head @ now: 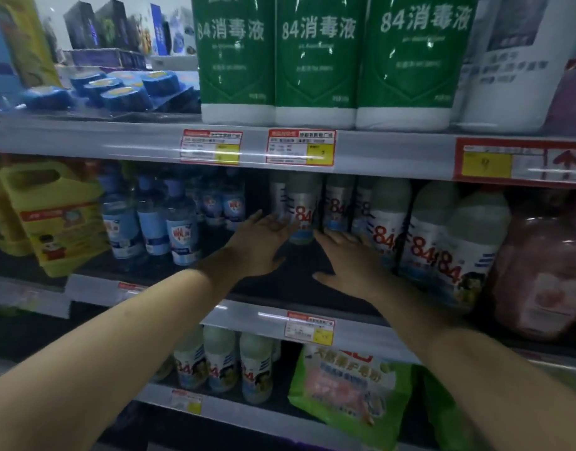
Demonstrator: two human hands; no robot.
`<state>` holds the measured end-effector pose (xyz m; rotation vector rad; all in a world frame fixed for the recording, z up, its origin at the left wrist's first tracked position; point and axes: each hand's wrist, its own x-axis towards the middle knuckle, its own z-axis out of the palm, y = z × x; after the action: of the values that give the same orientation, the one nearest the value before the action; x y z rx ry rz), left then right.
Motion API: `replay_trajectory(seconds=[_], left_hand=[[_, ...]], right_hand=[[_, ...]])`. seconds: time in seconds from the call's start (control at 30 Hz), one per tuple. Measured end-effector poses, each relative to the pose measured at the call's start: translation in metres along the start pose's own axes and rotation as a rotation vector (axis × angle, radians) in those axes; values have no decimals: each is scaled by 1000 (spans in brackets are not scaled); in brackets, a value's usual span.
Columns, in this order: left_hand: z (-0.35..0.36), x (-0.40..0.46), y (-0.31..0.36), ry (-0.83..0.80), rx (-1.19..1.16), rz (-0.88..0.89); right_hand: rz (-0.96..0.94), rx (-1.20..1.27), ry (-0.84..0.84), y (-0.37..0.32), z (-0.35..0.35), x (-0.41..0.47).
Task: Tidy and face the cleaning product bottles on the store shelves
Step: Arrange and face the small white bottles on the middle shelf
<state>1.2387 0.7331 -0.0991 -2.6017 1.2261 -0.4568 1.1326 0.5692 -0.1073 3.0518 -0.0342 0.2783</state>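
Shelf gap [299,265] — bottles [423,236] rightward

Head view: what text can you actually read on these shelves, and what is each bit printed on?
"84消毒液": on each of three green bottles, top shelf.
"84" in red: white bottles, middle shelf, by the right hand and left hand.
"84" in red: small bottles, bottom shelf.
Price tags, blue bottles, yellow jug, green bag: blurred, unreadable.

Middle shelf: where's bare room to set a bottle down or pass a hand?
Bare dark shelf floor at the front, between the blue-label bottles and the white 84 bottles, under both hands: left hand, right hand. Crowded: the 84 rows to the right up to the pink jug, and left of the gap up to the yellow jug.
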Motion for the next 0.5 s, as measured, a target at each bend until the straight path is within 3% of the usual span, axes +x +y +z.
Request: replay_trajectory(seconds=[0.2, 0.33, 0.5], left_hand=[[24, 3, -5, -74, -32, 24], [28, 13, -12, -70, -178, -32], [29, 33, -16, -50, -471, -72]], right_hand=[[81, 36, 8, -14, 11, 16], [160, 40, 7, -14, 24, 34], [264, 359, 53, -6, 34, 69]])
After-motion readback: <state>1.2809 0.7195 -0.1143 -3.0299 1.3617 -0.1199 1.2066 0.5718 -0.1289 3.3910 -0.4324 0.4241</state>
